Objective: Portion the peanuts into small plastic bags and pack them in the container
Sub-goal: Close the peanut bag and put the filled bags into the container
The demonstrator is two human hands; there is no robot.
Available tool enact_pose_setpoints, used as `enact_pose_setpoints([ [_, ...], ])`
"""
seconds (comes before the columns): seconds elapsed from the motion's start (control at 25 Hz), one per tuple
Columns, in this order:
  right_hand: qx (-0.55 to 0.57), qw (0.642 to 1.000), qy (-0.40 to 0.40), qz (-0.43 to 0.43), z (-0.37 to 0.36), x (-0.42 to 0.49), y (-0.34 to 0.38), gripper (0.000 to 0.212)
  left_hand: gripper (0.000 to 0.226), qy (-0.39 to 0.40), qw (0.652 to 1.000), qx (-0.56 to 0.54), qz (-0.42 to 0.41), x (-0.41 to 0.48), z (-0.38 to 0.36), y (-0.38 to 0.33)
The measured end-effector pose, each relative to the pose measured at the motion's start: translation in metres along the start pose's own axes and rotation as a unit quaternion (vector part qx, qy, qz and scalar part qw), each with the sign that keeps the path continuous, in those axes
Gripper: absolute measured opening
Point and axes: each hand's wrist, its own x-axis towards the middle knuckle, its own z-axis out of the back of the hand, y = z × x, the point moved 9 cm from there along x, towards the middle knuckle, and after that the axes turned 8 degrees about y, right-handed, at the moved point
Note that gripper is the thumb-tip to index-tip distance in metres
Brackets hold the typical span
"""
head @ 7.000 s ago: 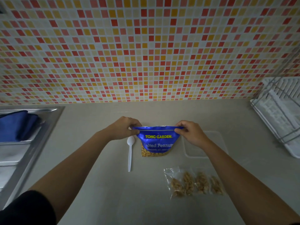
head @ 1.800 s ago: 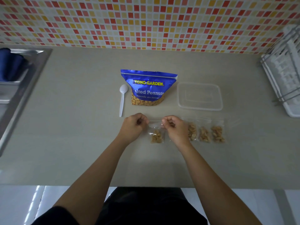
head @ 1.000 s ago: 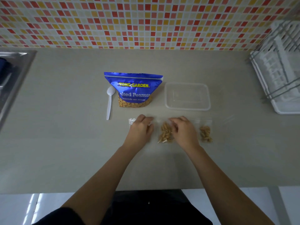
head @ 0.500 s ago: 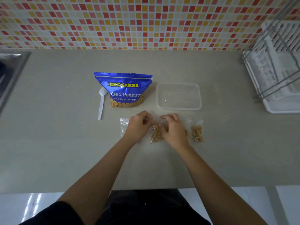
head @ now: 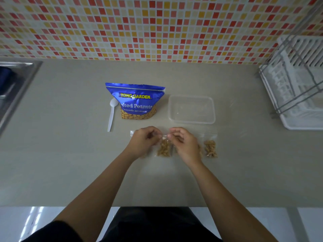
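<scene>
Fingers (head: 172,135) of the left hand (head: 142,143) and right hand (head: 186,147) are pinching the top of the small bag (head: 164,148), likely sealing its peanuts in, just in front of the container (head: 192,121); next, it is needing lifting inside.

The grey counter (head: 70,163) carried a blue peanut pouch (head: 135,102) standing mid-width toward the back edge. A white spoon (head: 111,114) lay just left of it and a clear container (head: 191,122) to its right. Nearer the front edge lay a small bag of peanuts (head: 164,150) and a second bag (head: 210,148). A dish rack (head: 297,102) sat at the right edge.
</scene>
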Motion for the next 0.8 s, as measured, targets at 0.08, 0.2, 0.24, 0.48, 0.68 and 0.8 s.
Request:
enact_pose_setpoints([
  [0.08, -0.060, 0.998, -0.007, 0.005, 0.002, 0.001, -0.001, 0.008, 0.005, -0.010, 0.998, 0.067, -0.007, 0.001, 0.001, -0.005],
  [0.2, -0.085, 0.996, -0.005, 0.005, 0.001, 0.002, -0.002, 0.006, 0.006, -0.010, 0.990, 0.138, -0.029, 0.001, -0.004, -0.015],
  [0.24, -0.082, 0.997, -0.005, 0.002, 0.000, 0.002, -0.002, 0.006, 0.007, -0.013, 0.988, 0.150, -0.032, 0.001, -0.005, -0.017],
  [0.48, -0.158, 0.987, -0.005, 0.007, -0.005, 0.003, 0.004, 0.007, 0.007, -0.054, 0.982, 0.179, -0.015, -0.003, 0.004, -0.010],
  [0.68, -0.158, 0.987, -0.012, 0.011, -0.002, 0.003, 0.006, 0.007, 0.009, -0.076, 0.983, 0.165, 0.006, -0.011, 0.019, -0.003],
  [0.8, -0.150, 0.989, -0.006, 0.005, -0.001, 0.003, 0.004, 0.006, 0.011, -0.098, 0.985, 0.140, 0.030, -0.017, 0.022, 0.002],
])
